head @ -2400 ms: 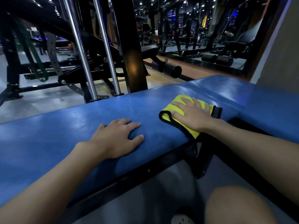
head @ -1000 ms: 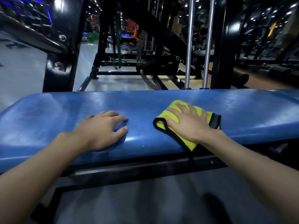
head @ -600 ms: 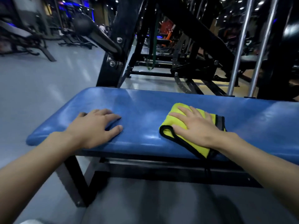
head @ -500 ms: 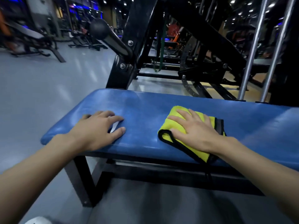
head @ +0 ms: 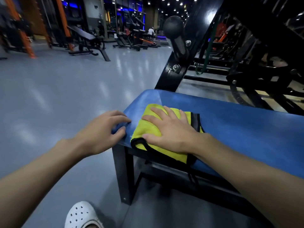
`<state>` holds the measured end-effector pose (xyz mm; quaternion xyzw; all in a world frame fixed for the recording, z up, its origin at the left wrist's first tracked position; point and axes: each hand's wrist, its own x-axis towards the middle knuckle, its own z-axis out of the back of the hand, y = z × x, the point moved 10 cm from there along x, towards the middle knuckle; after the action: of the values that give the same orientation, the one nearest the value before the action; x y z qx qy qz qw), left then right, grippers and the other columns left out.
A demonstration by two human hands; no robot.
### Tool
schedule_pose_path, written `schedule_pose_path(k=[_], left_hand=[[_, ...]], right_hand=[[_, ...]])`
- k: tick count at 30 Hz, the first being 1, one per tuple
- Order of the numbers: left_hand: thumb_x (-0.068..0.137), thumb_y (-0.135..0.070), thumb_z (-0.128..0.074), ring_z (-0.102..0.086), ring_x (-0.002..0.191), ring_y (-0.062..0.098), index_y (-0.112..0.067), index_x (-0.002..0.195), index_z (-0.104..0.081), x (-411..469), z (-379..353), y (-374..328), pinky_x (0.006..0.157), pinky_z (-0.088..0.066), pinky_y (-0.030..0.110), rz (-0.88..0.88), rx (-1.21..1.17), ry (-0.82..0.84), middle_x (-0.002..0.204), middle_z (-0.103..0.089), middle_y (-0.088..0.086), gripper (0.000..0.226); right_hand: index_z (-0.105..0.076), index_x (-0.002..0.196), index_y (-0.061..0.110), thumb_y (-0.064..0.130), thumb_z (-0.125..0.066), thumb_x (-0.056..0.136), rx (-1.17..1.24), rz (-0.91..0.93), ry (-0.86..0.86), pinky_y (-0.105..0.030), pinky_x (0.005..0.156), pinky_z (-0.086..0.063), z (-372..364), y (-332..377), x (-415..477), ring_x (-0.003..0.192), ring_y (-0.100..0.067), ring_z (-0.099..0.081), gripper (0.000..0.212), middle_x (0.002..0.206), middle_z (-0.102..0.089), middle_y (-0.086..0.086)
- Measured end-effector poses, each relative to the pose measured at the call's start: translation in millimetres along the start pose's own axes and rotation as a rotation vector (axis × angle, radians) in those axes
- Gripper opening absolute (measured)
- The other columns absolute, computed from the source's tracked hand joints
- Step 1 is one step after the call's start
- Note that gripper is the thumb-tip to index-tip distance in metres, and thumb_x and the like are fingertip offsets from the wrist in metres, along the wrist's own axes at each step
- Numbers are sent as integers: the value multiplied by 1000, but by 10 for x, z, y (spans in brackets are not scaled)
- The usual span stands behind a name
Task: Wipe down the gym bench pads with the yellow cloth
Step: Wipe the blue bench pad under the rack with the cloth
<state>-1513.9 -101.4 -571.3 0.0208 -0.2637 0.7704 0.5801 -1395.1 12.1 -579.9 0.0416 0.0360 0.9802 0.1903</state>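
Head view showed the right hand (head: pixel 171 134) pressed flat, fingers spread, on the yellow cloth (head: pixel 148 129), which lay folded at the end of the blue pad surface (head: pixel 246 129), its black-trimmed edge hanging over the near side. At nine o'clock of the cloth, the left hand (head: pixel 102 130) curled loosely over the pad's end corner, fingertips touching it, gripping nothing. A black frame leg (head: pixel 122 175) stood below. A white perforated shoe (head: pixel 80 214) sat at six o'clock on the grey floor (head: pixel 65 96).
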Motion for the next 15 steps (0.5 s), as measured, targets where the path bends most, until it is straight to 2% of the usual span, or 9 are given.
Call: schedule_pose_path(k=[2, 4, 6, 9, 13, 15], left_hand=[[83, -31, -46, -61, 110, 11, -23, 119, -66, -55, 28, 94, 93, -50, 33, 16, -94, -27, 119, -64, -10, 42], [82, -24, -47, -60, 116, 7, -26, 124, -56, -102, 54, 196, 98, -50, 30, 74, -249, -44, 125, -61, -6, 43], [81, -25, -45, -56, 122, 1, -32, 127, -46, -141, 59, 228, 102, -48, 25, 120, -377, -37, 134, -53, -5, 47], [77, -40, -47, -56, 123, 3, -34, 127, -42, -153, 72, 210, 102, -48, 27, 144, -461, -33, 138, -48, -3, 51], [76, -43, -44, -56, 122, 8, -28, 132, -44, -177, 85, 132, 104, -46, 29, 106, -361, -6, 135, -53, -4, 59], [79, -44, -45, -54, 123, 10, -27, 139, -41, -226, 41, 76, 99, -42, 19, 79, -268, 37, 136, -56, -3, 63]], right_hand=[[-21, 145, 55, 75, -36, 87, -4, 36, -18, -65, 115, 1, -17, 161, 125, 152, -23, 3, 63, 164, -3, 13], [-22, 143, 55, 75, -39, 86, -11, 76, -43, -64, 115, 0, -28, 348, 250, 151, -23, 0, 63, 164, -6, 12], [-22, 142, 55, 75, -40, 84, -29, 117, -62, -63, 114, -3, -38, 530, 358, 150, -25, -2, 64, 162, -8, 11], [-21, 140, 57, 76, -41, 79, -14, 150, -82, -61, 115, -4, -29, 641, 400, 151, -26, -2, 68, 161, -9, 12], [-15, 145, 59, 74, -53, 76, -8, 94, -63, -62, 118, -3, -42, 424, 152, 152, -21, 5, 80, 164, 0, 16], [-9, 145, 58, 74, -54, 76, -77, 53, -62, -63, 117, -2, -57, 367, 27, 152, -23, 8, 85, 165, 5, 13]])
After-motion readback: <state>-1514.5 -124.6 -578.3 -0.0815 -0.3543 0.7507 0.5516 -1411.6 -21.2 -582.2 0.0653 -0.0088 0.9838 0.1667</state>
